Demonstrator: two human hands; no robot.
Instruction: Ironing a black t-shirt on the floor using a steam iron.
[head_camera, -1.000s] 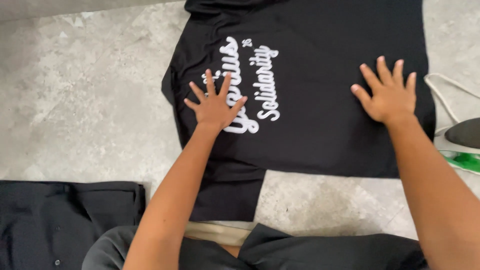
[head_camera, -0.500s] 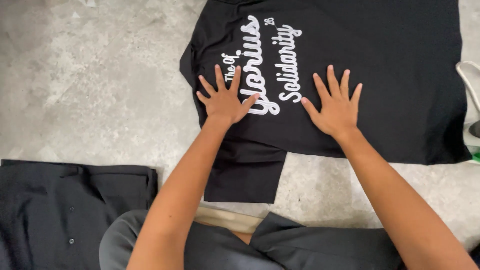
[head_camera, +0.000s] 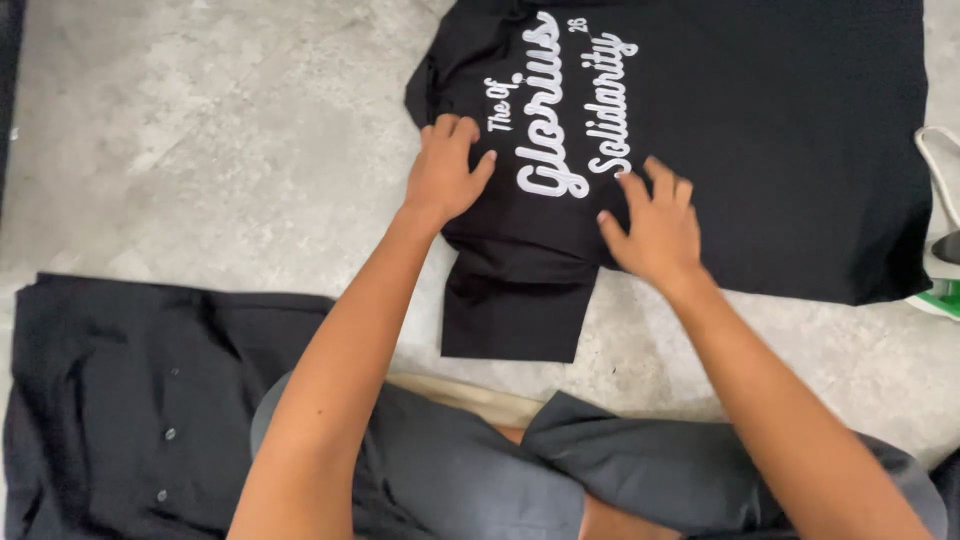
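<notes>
A black T-shirt (head_camera: 780, 150) with white script lettering lies spread flat on the grey stone floor; one sleeve (head_camera: 515, 315) points toward me. My left hand (head_camera: 448, 170) presses on the shirt's left edge near the sleeve seam, fingers close together. My right hand (head_camera: 652, 225) rests flat on the shirt just below the lettering, fingers spread. Neither hand holds anything.
A folded dark garment with buttons (head_camera: 130, 400) lies on the floor at the lower left. An iron (head_camera: 940, 285) with a green base and a white cord sits at the right edge. My knees in grey trousers (head_camera: 560, 480) fill the bottom.
My right hand slid left across the shirt, from its right side to just under the lettering. My left hand shifted toward the shirt's left edge and its fingers drew together.
</notes>
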